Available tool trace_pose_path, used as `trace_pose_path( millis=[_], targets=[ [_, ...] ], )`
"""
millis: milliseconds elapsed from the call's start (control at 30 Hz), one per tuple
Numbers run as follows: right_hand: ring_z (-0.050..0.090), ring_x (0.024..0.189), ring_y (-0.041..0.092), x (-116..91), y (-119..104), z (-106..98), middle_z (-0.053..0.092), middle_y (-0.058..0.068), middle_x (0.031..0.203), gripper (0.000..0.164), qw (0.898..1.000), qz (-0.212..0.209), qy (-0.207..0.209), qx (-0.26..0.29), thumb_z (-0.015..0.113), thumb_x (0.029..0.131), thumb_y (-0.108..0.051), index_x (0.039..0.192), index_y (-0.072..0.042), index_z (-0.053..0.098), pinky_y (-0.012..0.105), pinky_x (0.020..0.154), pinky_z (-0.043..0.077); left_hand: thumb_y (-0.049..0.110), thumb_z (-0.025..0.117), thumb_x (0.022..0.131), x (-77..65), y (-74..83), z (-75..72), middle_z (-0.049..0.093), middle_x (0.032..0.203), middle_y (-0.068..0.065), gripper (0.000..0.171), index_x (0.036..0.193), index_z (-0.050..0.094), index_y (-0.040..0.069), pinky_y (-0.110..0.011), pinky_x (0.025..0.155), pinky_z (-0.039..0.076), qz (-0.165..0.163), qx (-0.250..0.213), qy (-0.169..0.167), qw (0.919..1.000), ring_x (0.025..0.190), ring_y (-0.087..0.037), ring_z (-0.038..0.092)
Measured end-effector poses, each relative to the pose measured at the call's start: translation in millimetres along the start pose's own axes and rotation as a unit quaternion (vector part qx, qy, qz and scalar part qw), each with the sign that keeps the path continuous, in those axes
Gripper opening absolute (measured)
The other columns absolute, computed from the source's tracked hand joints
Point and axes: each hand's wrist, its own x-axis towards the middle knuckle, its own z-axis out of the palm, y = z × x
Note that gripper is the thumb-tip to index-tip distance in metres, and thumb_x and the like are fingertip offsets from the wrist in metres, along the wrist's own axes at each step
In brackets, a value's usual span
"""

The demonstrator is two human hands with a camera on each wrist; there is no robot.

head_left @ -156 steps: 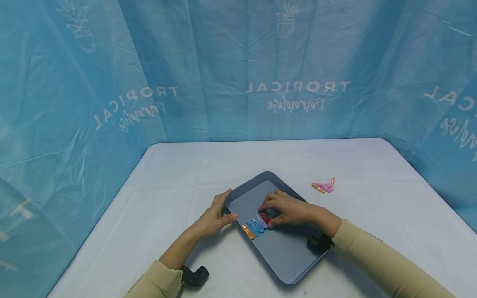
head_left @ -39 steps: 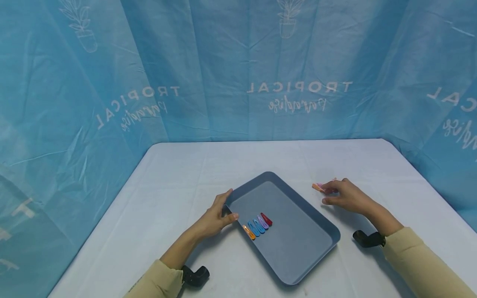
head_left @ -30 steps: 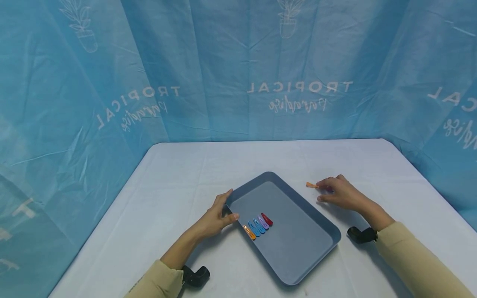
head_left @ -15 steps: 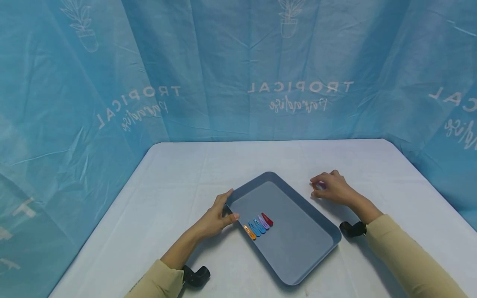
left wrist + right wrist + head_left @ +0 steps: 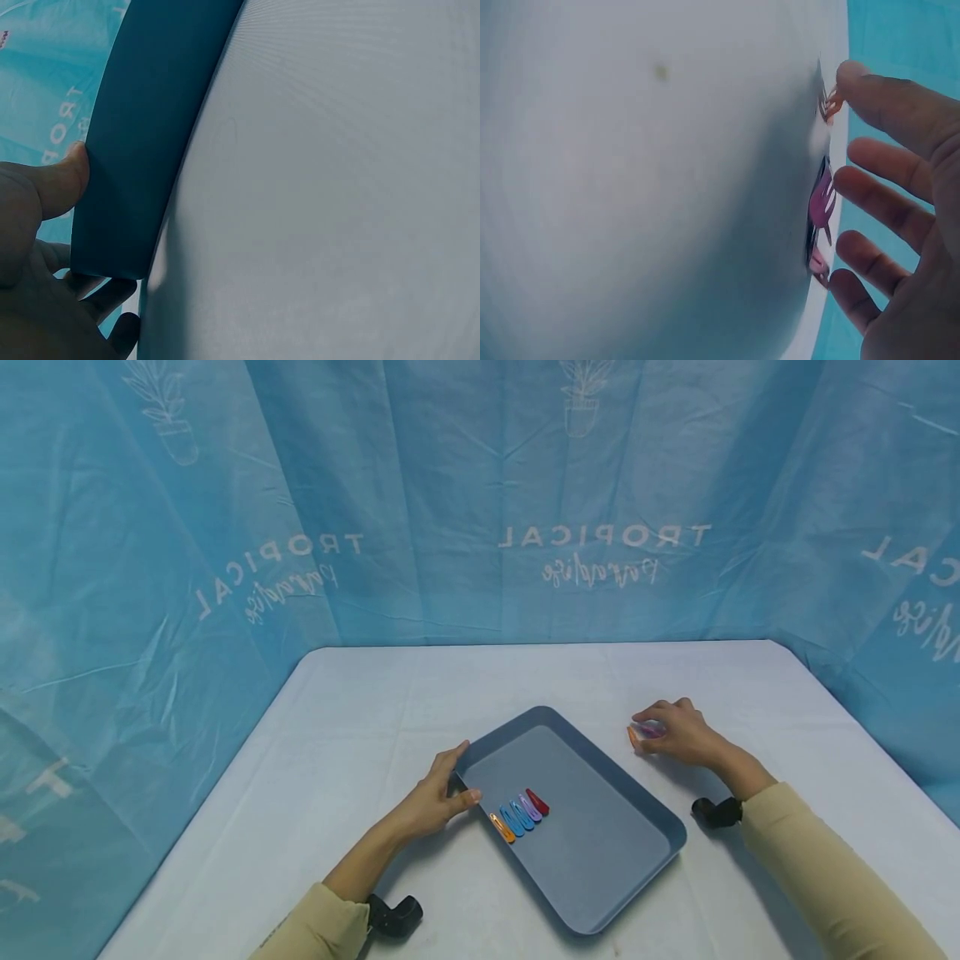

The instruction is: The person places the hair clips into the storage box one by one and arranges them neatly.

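Note:
My left hand (image 5: 431, 797) holds the near-left corner of a grey-blue rectangular tray (image 5: 622, 868), the thumb at its rim. In the left wrist view the tray's outer wall (image 5: 142, 150) runs up beside the thumb. Inside the tray lies a row of snap hair clips: an orange clip (image 5: 502, 828), blue clips (image 5: 516, 817), a lilac clip (image 5: 530, 807) and a red clip (image 5: 537, 802). Beyond the tray's right side, my right hand (image 5: 678, 732) is spread over another orange hair clip (image 5: 832, 103), thumb against it. Purple and pink clips (image 5: 823, 199) lie by the fingers.
A white-covered table (image 5: 360, 710) carries the tray and clips. Blue printed curtain (image 5: 450, 485) hangs behind and at the sides. Black wrist cameras (image 5: 396, 917) jut from both wrists.
The right hand has left the red clip in the tray and gone to the loose clips at the right. The orange clip there has shifted and turned. The left hand stays put.

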Motion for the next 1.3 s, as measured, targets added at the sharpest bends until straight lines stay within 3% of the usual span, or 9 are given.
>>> trace_pose_path(
  millis=[367,733,1067,1300],
  targets=[
    [0.042,0.107,0.035,4.2,4.7,3.4,0.061,0.016,0.118,0.050,1.000,0.010,-0.002,-0.015,0.079,0.074,-0.034,0.117,-0.010,0.066,0.050,0.084,0.034,0.028,0.062,0.091,0.8,-1.1,1.0,0.020,0.154,-0.017,0.079,0.153,0.015,0.014,-0.064,0.107,0.026,-0.002,0.000,0.004,1.0000,0.142,-0.044,0.018],
    [0.043,0.104,0.034,9.4,6.8,7.0,0.060,0.015,0.117,0.047,0.999,-0.012,-0.002,-0.033,0.077,0.076,-0.035,0.117,-0.012,0.067,0.047,0.081,0.033,0.027,0.062,0.091,1.1,-1.1,1.2,0.021,0.154,-0.017,0.079,0.153,0.015,0.014,-0.065,0.107,0.025,0.000,0.001,0.004,1.0000,0.142,-0.044,0.019],
    [0.044,0.102,0.033,7.8,5.4,7.0,0.061,0.015,0.116,0.045,0.999,-0.019,0.002,-0.027,0.075,0.077,-0.033,0.115,-0.010,0.068,0.046,0.079,0.033,0.027,0.062,0.091,0.3,0.0,1.3,0.020,0.154,-0.018,0.079,0.153,0.015,0.012,-0.065,0.107,0.023,-0.002,-0.004,0.003,1.0000,0.142,-0.044,0.017],
    [0.044,0.106,0.033,5.5,0.0,0.5,0.061,0.015,0.118,0.048,1.000,-0.028,0.001,-0.002,0.074,0.080,-0.032,0.120,-0.008,0.065,0.051,0.084,0.034,0.026,0.062,0.092,-0.5,1.9,0.7,0.020,0.154,-0.017,0.078,0.153,0.015,0.013,-0.066,0.106,0.024,-0.002,-0.004,0.003,1.0000,0.142,-0.044,0.017]
  ],
)
